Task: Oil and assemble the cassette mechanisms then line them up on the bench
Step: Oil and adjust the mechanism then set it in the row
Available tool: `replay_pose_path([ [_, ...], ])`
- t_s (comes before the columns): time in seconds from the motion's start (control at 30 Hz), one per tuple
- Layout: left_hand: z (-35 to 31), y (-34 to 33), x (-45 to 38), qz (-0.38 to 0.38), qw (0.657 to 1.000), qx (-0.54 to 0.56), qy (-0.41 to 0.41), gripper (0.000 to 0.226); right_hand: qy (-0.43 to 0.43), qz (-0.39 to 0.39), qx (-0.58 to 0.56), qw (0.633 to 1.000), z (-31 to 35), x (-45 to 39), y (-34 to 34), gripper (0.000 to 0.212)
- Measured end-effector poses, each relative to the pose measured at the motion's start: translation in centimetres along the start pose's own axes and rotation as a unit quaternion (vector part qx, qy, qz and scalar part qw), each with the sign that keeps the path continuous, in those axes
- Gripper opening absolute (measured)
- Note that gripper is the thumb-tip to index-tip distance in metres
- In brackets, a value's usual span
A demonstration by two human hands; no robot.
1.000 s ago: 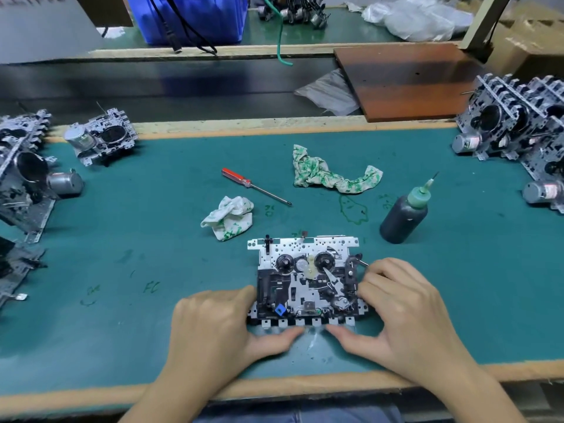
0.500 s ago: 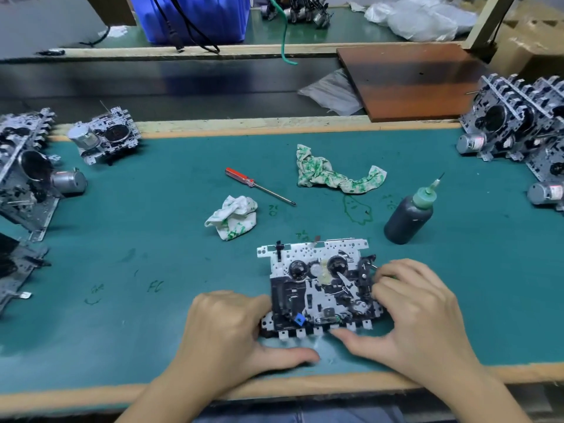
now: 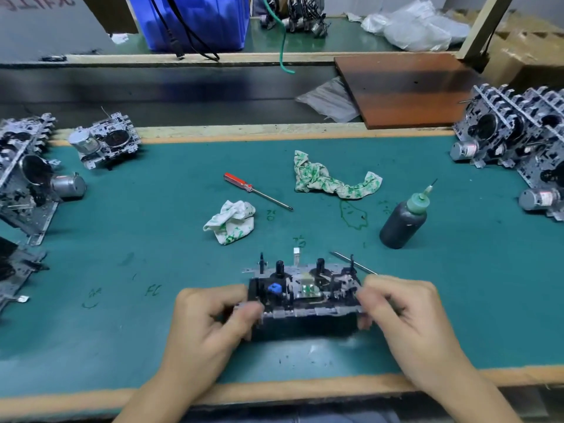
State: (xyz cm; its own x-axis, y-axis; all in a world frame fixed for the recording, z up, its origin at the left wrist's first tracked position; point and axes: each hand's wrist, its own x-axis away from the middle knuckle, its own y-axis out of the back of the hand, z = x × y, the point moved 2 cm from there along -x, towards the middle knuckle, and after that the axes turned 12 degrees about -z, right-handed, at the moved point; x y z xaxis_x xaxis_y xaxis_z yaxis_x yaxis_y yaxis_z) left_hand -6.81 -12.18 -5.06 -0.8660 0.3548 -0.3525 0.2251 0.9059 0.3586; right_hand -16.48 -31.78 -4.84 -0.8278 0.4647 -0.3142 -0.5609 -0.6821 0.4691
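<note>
Both hands — left hand, right hand — have fingers clamped on the tilted cassette mechanism's ends, above the counter.

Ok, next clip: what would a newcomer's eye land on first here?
Two hands, the left hand and right hand, gripping a cassette mechanism by its ends, at the near edge of the green bench. Behind it to the right stands a dark oil bottle, with a red-handled screwdriver further left.
</note>
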Motion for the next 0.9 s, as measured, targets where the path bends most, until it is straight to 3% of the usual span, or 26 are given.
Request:
replay_pose_path([
  [0.07, -0.4, 0.0, -0.2, -0.040, 0.998, 0.020, 0.042, 0.066, -0.065, -0.012, -0.002, 0.998, 0.7, -0.3, -0.1, 0.079],
  [0.2, -0.3, -0.1, -0.7, -0.062, 0.989, 0.005, 0.133, 0.075, -0.095, 0.003, 0.018, 0.995, 1.5, -1.2, -0.4, 0.072],
  [0.33, -0.1, 0.0, -1.4, -0.051, 0.987, -0.020, 0.151, 0.077, -0.149, 0.024, -0.010, 0.988, 1.5, -1.9, -0.8, 0.074],
  [0.47, 0.1, 0.2, -2.2, -0.026, 0.983, -0.083, 0.161, 0.081, -0.129, 0.021, 0.022, 0.991, 1.5, -2.5, -1.1, 0.078],
  [0.57, -0.2, 0.8, -2.8, -0.035, 0.963, -0.251, 0.095, 0.083, -0.070, -0.024, 0.101, 0.992, 1.0, -2.9, -0.7, 0.076],
  [0.67, -1.1, 1.4, -3.7, -0.106, 0.932, -0.346, 0.000, 0.070, -0.029, -0.057, 0.090, 0.994, 0.2, -3.1, 0.3, 0.042],
  [0.77, -2.3, 1.1, -4.5, -0.117, 0.952, -0.264, -0.105, 0.041, -0.026, 0.048, 0.006, 0.999, -0.2, -2.8, -0.2, 0.048],
  [0.9, -3.9, -1.2, -5.4, 0.034, 0.989, -0.051, -0.135, 0.018, -0.024, 0.073, -0.057, 0.995, 0.0, -3.1, -1.2, 0.038],
])
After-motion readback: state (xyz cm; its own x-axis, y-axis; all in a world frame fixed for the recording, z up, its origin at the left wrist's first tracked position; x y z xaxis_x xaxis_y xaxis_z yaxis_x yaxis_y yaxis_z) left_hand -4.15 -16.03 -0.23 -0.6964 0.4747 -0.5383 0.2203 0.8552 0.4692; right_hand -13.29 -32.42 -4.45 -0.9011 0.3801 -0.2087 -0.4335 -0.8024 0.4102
